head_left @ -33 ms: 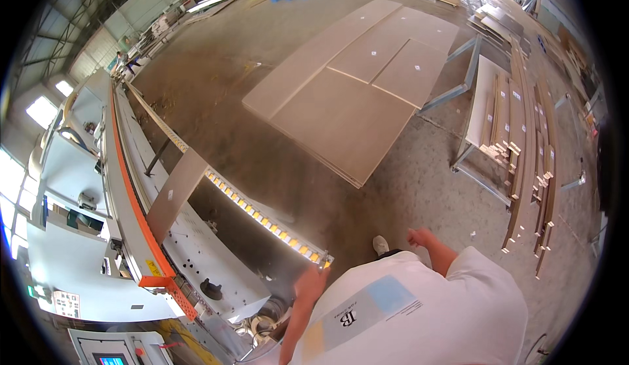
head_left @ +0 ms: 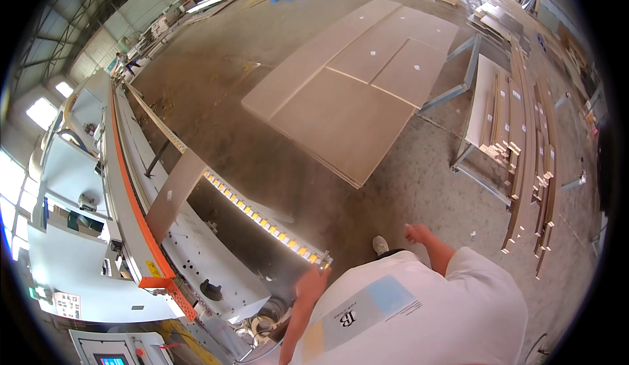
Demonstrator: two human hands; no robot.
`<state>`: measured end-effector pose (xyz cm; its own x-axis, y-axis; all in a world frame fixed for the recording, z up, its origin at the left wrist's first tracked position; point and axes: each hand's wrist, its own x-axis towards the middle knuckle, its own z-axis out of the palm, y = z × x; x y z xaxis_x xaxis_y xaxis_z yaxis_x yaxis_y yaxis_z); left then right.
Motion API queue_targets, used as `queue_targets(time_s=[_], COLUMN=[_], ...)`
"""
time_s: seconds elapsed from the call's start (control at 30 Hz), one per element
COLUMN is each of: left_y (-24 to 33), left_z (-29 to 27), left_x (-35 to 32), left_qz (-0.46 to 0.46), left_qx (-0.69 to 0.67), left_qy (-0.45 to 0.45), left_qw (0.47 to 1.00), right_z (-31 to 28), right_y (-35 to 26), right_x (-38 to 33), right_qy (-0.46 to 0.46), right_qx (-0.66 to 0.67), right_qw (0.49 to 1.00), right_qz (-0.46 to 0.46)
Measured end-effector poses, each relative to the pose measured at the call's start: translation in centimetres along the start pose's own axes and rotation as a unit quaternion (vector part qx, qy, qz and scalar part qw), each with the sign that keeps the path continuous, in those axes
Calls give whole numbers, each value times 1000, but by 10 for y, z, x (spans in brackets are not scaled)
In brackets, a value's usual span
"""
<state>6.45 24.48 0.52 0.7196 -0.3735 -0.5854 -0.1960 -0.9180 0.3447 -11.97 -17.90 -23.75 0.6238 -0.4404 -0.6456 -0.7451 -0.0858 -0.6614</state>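
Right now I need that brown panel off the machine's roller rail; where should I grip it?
Probably by its two long edges at the near end, coming from the floor side. The brown panel lies flat, long and narrow across the roller rail, the machine blocking its far side.

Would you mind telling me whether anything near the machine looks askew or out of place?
One brown rectangular board lies slanted on the long white and orange machine, its near end sticking out past the yellow roller rail. The left hand is near the rail's end; the right hand hangs free. Nothing looks spilled or broken.
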Motion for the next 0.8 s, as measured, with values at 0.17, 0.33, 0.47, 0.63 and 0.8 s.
queue_targets(time_s=[0.17,0.33,0.47,0.63,0.8], left_y=[43,71,67,55,13], left_z=[4,10,30,44,-3], left_x=[1,0,-3,-29,-89], left_qz=[2,9,18,-21,-55], left_qx=[11,18,11,-6,10], left_qy=[-57,-79,-79,-58,112], left_qw=[998,997,997,998,992], right_z=[-42,-95,-114,-110,-89], right_y=[-73,-144,-182,-209,-186], right_x=[38,62,91,130,162], right_qy=[-30,20,76,23,-92], right_qx=[243,334,376,348,250], right_qw=[970,941,921,935,960], right_qz=[-9,-52,-70,-65,-89])
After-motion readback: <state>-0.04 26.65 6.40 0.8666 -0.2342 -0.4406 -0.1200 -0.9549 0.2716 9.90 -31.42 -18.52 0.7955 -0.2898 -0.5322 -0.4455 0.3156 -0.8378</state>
